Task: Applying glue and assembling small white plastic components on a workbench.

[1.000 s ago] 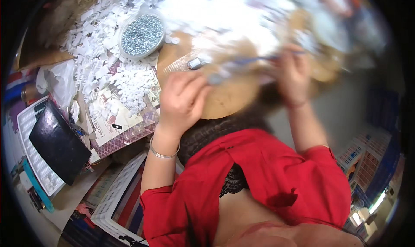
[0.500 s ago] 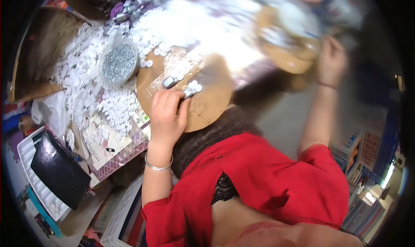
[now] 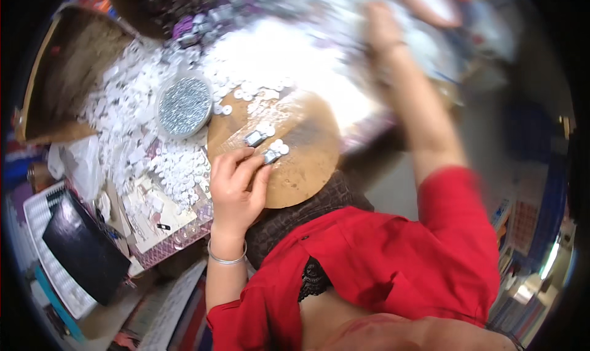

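Note:
My left hand (image 3: 238, 182) is closed over the round brown board (image 3: 304, 176), with its fingertips pinching a small silver metal piece (image 3: 271, 157). Small white discs (image 3: 280, 146) sit at that piece's far end. Just beyond lies a second silver metal piece (image 3: 252, 138), with a white disc (image 3: 268, 130) beside it. My right hand (image 3: 382, 31) is stretched out over the far right of the table, near a bright, washed-out pile. Motion smears its fingers, so what it touches or holds is unclear.
A round tub of small silvery pins (image 3: 184, 105) stands left of the board. Around it spread heaps of white plastic parts (image 3: 126, 96) and white discs (image 3: 181, 173). An open brown box (image 3: 67, 74) is at far left, above a white basket (image 3: 40, 228) with a black folder-like object (image 3: 85, 246).
My right hand has swung leftward and farther away, from beside the brown round object at the right to over the table's far part. My left hand keeps its pinch on the metal piece.

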### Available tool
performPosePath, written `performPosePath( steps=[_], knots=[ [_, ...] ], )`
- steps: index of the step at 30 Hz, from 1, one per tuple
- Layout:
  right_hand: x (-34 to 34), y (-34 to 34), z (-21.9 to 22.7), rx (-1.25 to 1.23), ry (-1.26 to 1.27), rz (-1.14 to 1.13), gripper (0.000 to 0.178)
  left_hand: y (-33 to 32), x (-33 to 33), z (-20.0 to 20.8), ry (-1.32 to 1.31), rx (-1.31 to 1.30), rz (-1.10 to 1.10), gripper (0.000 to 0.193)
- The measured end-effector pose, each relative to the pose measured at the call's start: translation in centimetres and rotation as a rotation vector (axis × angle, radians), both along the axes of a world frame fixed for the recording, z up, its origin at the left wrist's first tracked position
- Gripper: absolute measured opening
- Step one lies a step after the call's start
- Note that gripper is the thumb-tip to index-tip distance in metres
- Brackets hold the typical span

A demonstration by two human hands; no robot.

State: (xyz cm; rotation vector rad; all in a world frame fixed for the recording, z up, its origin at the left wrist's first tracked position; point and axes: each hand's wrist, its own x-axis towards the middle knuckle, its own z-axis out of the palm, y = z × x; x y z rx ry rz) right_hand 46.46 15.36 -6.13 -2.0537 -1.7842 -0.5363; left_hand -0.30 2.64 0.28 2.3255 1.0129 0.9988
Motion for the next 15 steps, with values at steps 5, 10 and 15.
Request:
performPosePath(
  steps=[5,10,15],
  knots=[
    [-18.2,-7.0,8.5,-0.229,1.329,0.545,0.030,2.4,1.8,2.1,-0.482,-0.478,0.131,0.026],
    [-25.4,-10.3,9.3,-0.236,0.875,0.830,0.031,4.1,0.7,1.6,-0.766,-1.068,0.017,0.037],
    [-24.8,-10.1,6.8,-0.211,0.689,0.848,0.034,2.3,-0.7,0.6,-0.330,-0.674,0.111,0.045]
  ],
)
